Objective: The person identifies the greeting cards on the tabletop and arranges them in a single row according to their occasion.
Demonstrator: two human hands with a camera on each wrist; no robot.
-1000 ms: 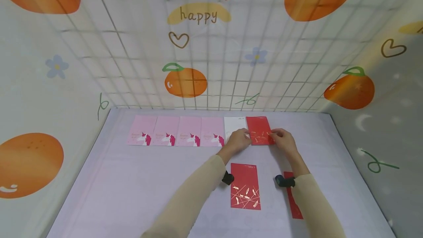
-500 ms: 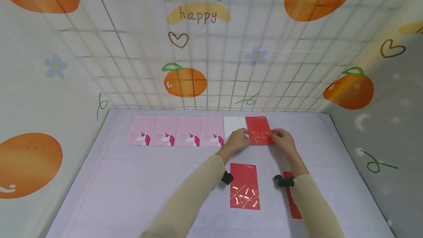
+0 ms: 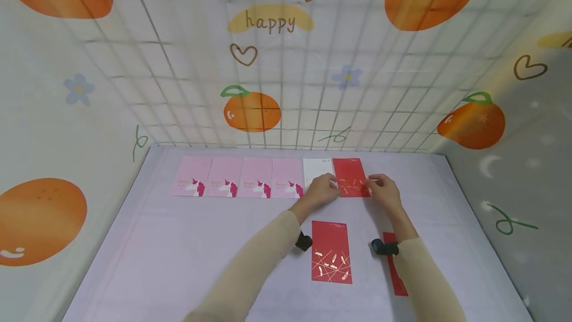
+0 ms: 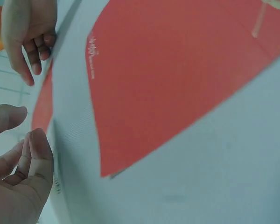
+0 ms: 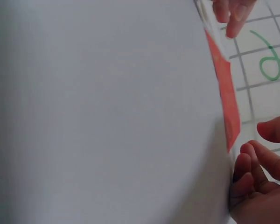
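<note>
Red rectangular paper card with gold printing [image 3: 350, 178] lies flat at the right end of the row, right of centre in the head frame, just right of a plain-faced white paper card [image 3: 317, 168]. Your left hand [image 3: 321, 190] is at its lower left edge and covers part of that seam; your right hand [image 3: 385, 193] is at its lower right edge. Fingers of both hands bend loosely, thumbs standing apart from fingertips, nothing seen pinched; whether the right fingertips touch or sit just beside the edge, you cannot tell. Step in hand, as judged: squaring the card to the row. Best use light, even pressure from both sides, keep it flat, and take the lower edge of the pink paper cards with a unicorn print [image 3: 287, 173] as your baseline; pushing harder from one side would likely skew it or ride it over the white one. Appearance: saturated red, gold marks across the lower half, small pale print at upper right. Similar red paper card [image 3: 331, 250] lies at lower centre.
</note>
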